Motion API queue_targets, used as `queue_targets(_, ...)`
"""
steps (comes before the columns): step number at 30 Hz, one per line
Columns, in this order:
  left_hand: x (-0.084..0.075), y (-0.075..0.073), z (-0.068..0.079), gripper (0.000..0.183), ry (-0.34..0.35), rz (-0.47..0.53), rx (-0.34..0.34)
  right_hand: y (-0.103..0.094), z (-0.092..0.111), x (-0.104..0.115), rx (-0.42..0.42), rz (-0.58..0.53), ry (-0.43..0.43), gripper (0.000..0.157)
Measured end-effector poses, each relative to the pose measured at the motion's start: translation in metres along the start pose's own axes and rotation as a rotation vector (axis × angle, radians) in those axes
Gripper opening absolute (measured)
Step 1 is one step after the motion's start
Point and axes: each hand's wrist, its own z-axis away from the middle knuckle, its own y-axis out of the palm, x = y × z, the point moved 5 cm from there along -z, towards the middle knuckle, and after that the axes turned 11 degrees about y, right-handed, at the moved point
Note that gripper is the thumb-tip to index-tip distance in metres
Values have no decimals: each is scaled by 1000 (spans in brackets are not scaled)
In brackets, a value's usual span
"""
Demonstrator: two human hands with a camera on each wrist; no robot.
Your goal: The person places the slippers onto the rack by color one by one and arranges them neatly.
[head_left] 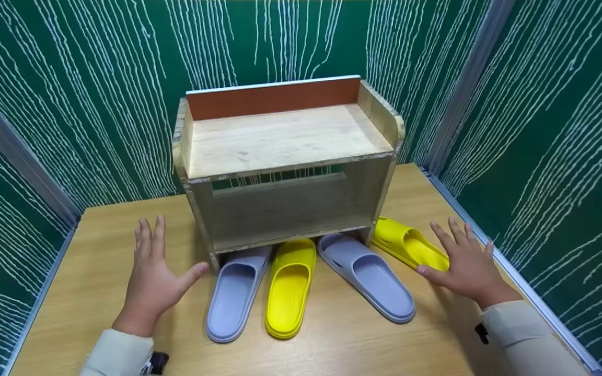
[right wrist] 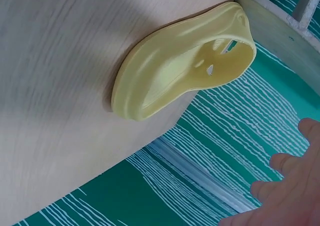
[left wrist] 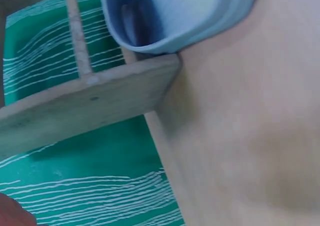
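The left hand [head_left: 154, 277] hangs over the left side of the table [head_left: 332, 350], its fingers straight and pointing forward, its thumb stretched out toward the slippers. The right hand [head_left: 471, 266] is well apart from it on the other side, palm down, with its fingers and thumb spread wide. In the head view its thumb overlaps the heel of a yellow slipper [head_left: 411, 245], but the right wrist view shows the fingers apart from that slipper, which lies sole down on the table. Each arm wears a pale sleeve [head_left: 118, 355] with a small dark object at the wrist. Between the hands, three more slippers lie sole down with their heels toward the person. Nearest the left hand is a lavender slipper [head_left: 230, 303], its toe under the bottom board of a small wooden rack [head_left: 285, 138]. Just beside it is another yellow slipper, its toe at the rack's lower front edge. The other lavender slipper [head_left: 377, 274] is angled, its toe near the rack's right leg and its heel pointing out to the right. The first yellow slipper slants outward beside that same leg. The rack stands upright toward the back of the table, with a reddish-brown back panel [head_left: 275, 102] above its top board. Green walls [head_left: 249, 36] with wavy white lines surround the table, with metal posts [head_left: 468, 78] at the corners.
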Motion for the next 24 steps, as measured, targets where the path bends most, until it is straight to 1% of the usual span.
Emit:
queue_targets(8,-18,-11,-19,125,-9,71,-48,7,-3,-8,26,-33,43,113)
queue_targets(13,-31,-19,-34,126,7,108,-120,11,-5,-13,38,-49,74,116)
queue_targets(18,-41,-25,-48,124,25,131,-188,15,-8,-17,50,-91,108,118)
queue_targets(24,-52,-32,-64,121,52,164,-240,19,-12,-23,75,-134,146,119)
